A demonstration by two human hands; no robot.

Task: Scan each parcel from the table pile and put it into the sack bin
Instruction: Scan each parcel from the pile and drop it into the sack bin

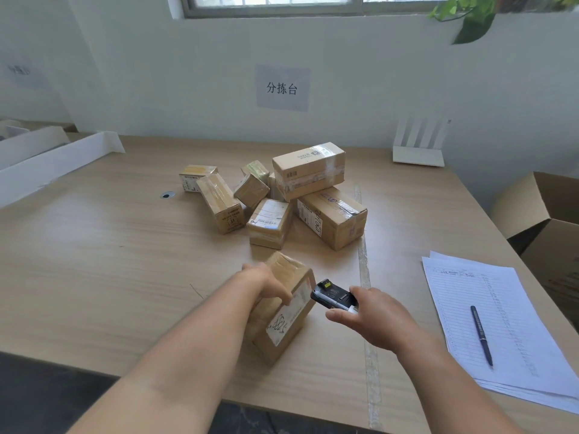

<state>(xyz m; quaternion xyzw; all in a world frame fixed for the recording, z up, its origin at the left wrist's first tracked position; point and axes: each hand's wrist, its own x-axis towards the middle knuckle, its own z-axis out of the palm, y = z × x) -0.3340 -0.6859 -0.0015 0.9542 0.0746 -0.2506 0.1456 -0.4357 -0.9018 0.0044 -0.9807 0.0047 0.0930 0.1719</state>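
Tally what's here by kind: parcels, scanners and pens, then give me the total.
Parcels: 8, namely 7 in the pile, one mostly hidden, plus the held parcel in the left hand
Scanners: 1, the scanner in the right hand
Pens: 1, the pen
Total: 10

We list a pale wood-grain table top, matt and smooth, crossed by a strip of clear tape with a dull sheen. On it we enter a pile of brown cardboard parcels, matt board banded with glossy clear packing tape, and a small brown cardboard parcel bearing a white paper label. We also note a black plastic handheld scanner, faintly glossy, a stack of white matt paper sheets, and a dark glossy pen.
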